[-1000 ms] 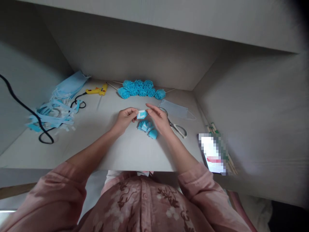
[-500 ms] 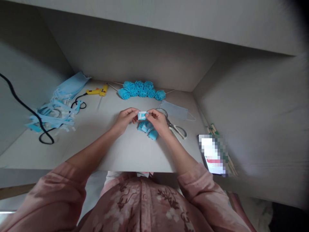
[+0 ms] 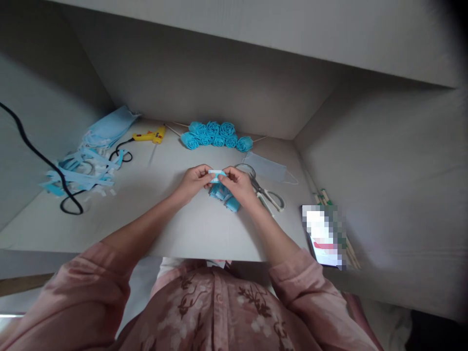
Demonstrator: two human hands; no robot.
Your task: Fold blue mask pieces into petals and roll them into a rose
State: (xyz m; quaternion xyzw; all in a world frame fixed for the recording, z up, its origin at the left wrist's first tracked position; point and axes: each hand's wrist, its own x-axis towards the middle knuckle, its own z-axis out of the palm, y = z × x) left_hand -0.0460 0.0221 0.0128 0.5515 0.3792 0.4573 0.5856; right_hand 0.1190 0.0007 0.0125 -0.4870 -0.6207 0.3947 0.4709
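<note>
Between the fingertips of both hands is a small blue and white piece of mask fabric (image 3: pixel 216 172). My left hand (image 3: pixel 193 183) pinches its left end, thumb on the near face. On the other end, my right hand (image 3: pixel 237 183) presses thumb and fingers together. Below them on the table lies a small pile of cut blue fabric pieces (image 3: pixel 219 191), partly hidden by my right hand. A pair of scissors (image 3: pixel 266 193) with pale handles rests just right of my right hand.
Blue fabric roses (image 3: pixel 218 136) on sticks lie at the back. A yellow glue gun (image 3: pixel 148 136), folded masks (image 3: pixel 109 127) and fabric strips (image 3: pixel 82 170) are at left. A sheer white fabric piece (image 3: pixel 266 167) and a phone (image 3: pixel 321 239) beside sticks (image 3: pixel 351 251) are at right.
My left thumb has come onto the fabric piece, which now looks narrower between my hands. The whole view has shifted slightly; the other things stay in place.
</note>
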